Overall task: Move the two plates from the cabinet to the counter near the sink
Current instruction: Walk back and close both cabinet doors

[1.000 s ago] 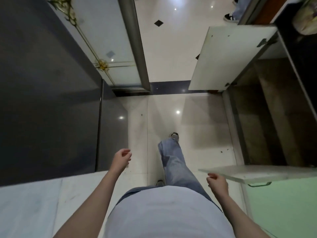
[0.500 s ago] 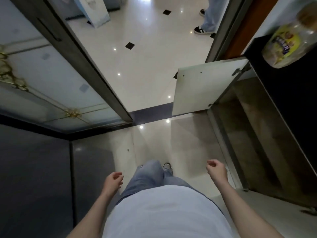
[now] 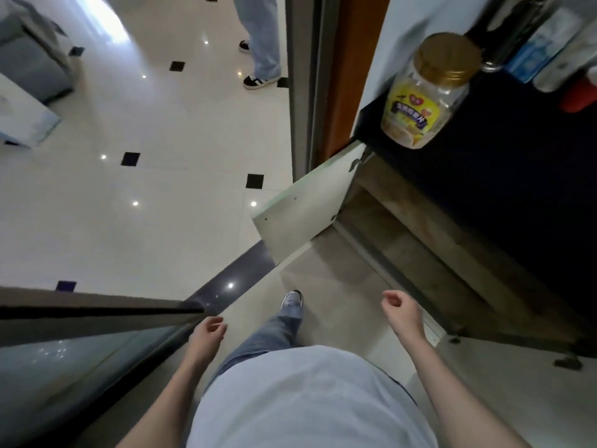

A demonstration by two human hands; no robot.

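View change: over the last second the gaze has swung up and to the right, away from the dark panel and the floor, so the black counter (image 3: 517, 163) and the things on it now show, and the doorway fills the upper left
Hands: the left hand (image 3: 208, 333) and right hand (image 3: 402, 310) both hang with loosely curled fingers and hold nothing, as they did a second ago
Cabinet: the cabinet (image 3: 413, 250) under the counter stands open, its far cabinet door (image 3: 303, 208) swung out over the floor; the part of the shelf in view shows bare wood
Plates: none visible; whether they sit deeper in, under the counter's front edge, cannot be told
Sink: not in view
Meaning for the task: with the hands empty and the cabinet open, neither plate seems lifted yet; the turn looks like searching or repositioning, not carrying
Jar: a clear jar (image 3: 423, 101) with a gold lid stands at the counter's end corner by the door frame
Writing: the jar's yellow label bears a dark band of Chinese characters and a red heart mark, too blurred to read; the blue-and-white packets (image 3: 536, 43) along the counter's back edge are also illegible
Bystander: a second person (image 3: 261, 37) in jeans and dark shoes stands beyond the doorway
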